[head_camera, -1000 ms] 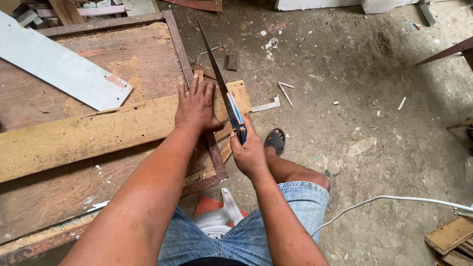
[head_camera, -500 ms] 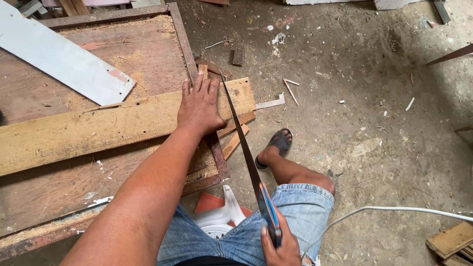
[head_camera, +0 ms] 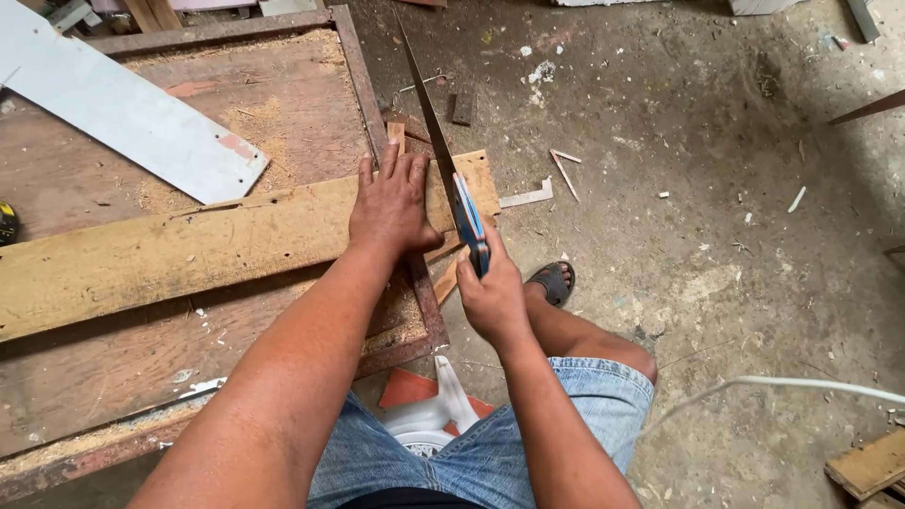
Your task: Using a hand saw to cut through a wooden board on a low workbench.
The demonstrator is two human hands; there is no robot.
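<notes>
- Head view: a hand saw is seen with its dark blade set across the near end of a long wooden plank, the blade running away from the person toward the top of the frame.
- The plank is laid crosswise on a worn wooden table with a rusty metal edge, its right end reaching just past that edge.
- The saw's blue handle is clamped in the right hand, whose fingers are wrapped fully around it.
- The left hand is pressed flat on the plank just left of the blade, fingers spread and closed on nothing.
- A pale grey board is laid at an angle on the table, behind the plank and apart from it.
- Sawdust is scattered over the tabletop.
- Beyond the table edge, a sandalled foot is planted on the dirt floor, among small wood offcuts.
- A white cable is stretched over the floor at the right, and denim shorts are seen at the bottom.
</notes>
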